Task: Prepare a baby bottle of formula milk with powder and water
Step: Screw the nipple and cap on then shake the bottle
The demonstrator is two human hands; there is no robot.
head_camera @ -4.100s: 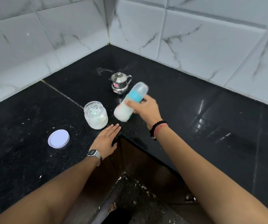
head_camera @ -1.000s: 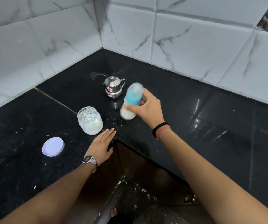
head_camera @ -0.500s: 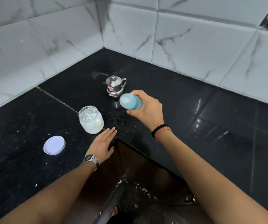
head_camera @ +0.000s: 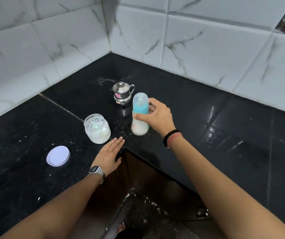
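The right hand point(head_camera: 157, 118) is wrapped around the baby bottle point(head_camera: 140, 114), thumb across the front just below the blue collar and fingers closed behind it. Half a second ago the bottle was tipped so far over that its cap pointed towards the camera; now it stands nearly upright again, cap up, its base held just above the worktop point(head_camera: 207, 118) near the inner corner of the front edge. A second ago it leaned the other way, so the hand is plainly swinging it to and fro. Its lower half is blurred and filled with white liquid, which I take to mean powder and water are already in and this is the mixing shake, late in the task.

The left hand point(head_camera: 110, 155) has not moved: it lies flat and open at that inner corner, gripping nothing. Just beyond its fingertips the powder jar point(head_camera: 97, 129) stands uncovered, its white lid point(head_camera: 58, 156) lying apart towards the left. The steel pot point(head_camera: 122, 94) sits behind the bottle, towards the back corner.
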